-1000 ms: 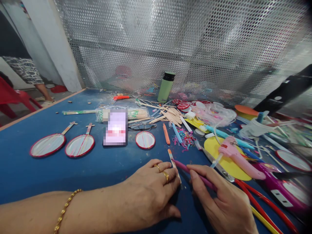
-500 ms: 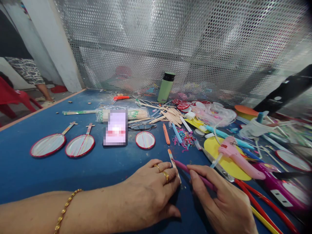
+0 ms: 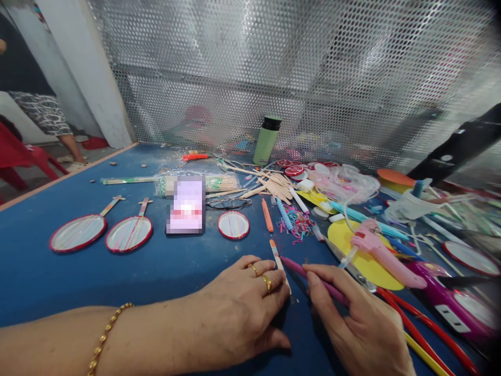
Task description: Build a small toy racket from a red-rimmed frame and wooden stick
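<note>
On the blue table lies a craft stick (image 3: 276,254), its far end coloured orange with a grey-blue band below. My left hand (image 3: 250,297) rests over its near part, the fingers bent together and holding it down, the thumb apart. Pinched in my right hand (image 3: 348,308) is a purple marker (image 3: 295,267); its tip is just right of the stick, and I cannot tell whether they touch. Beyond the stick lie an orange marker (image 3: 267,215) and a blue marker (image 3: 284,214). A small round disc (image 3: 233,225) with a red rim and striped face lies farther left.
Two round discs with stick handles (image 3: 78,233) lie on the left, near a phone (image 3: 188,206). Loose craft sticks (image 3: 276,185), a green bottle (image 3: 267,141) and small rubber bands (image 3: 297,222) are behind. A pink glue gun (image 3: 385,250) and scissors (image 3: 364,279) crowd the right side.
The marker in my right hand has shifted slightly right, its tip moving off the stick's face. My left hand and the stick stay in place.
</note>
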`<state>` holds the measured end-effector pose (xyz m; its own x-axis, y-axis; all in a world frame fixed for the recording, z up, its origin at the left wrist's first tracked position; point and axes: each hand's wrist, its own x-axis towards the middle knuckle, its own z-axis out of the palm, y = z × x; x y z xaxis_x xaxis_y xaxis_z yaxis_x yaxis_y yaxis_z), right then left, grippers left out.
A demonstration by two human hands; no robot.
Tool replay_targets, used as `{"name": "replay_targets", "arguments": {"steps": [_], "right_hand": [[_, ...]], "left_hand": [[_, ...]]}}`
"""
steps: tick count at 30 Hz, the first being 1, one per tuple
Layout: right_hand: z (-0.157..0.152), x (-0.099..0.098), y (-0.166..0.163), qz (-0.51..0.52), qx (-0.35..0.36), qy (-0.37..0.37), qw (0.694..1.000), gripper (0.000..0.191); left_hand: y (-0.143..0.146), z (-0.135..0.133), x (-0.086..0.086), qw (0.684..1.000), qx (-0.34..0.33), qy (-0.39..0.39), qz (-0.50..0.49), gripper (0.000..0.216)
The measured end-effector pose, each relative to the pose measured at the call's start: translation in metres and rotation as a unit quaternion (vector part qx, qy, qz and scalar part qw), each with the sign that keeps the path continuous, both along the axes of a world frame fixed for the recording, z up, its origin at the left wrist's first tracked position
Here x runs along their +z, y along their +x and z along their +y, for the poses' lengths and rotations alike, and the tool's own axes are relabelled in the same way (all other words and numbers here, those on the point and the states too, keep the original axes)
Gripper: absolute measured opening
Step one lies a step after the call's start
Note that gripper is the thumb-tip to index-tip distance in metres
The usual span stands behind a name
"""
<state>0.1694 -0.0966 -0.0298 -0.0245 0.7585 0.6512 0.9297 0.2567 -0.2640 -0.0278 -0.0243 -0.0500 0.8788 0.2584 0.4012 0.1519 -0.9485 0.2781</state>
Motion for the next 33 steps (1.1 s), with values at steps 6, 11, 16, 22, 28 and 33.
{"name": "replay_targets", "arguments": {"steps": [6,11,16,22,28,33], "right_hand": [[0.0002,-0.0003,-0.0008,0.006,0.037,-0.029,0.999,0.013],[0.0001,-0.0003,-0.0001,0.006,0.024,-0.026,0.999,0.014],[-0.0022,-0.0027,0.0051,0.001,-0.006,-0.028,1.0,0.013],[-0.0018,-0.0027,0.0049,-0.001,0.0,-0.024,1.0,0.011],[0.0002,-0.0006,0.0017,-0.003,0.008,-0.012,1.0,0.015],[-0.0013,-0.0031,0.0061,-0.009,-0.017,-0.025,1.0,0.013]], "left_hand": [[0.0001,-0.0015,-0.0007,1.0,0.001,-0.005,0.003,0.056],[0.0002,0.0002,0.0003,1.0,0.003,-0.007,0.002,0.057],[-0.0003,0.0,0.0027,1.0,-0.002,-0.014,0.008,0.057],[-0.0002,-0.0003,0.0014,1.0,0.003,-0.009,0.012,0.057],[-0.0005,-0.0001,0.0006,1.0,0.001,-0.007,0.013,0.057],[0.0,-0.0001,0.0009,1.0,0.002,-0.011,0.012,0.056]]}}
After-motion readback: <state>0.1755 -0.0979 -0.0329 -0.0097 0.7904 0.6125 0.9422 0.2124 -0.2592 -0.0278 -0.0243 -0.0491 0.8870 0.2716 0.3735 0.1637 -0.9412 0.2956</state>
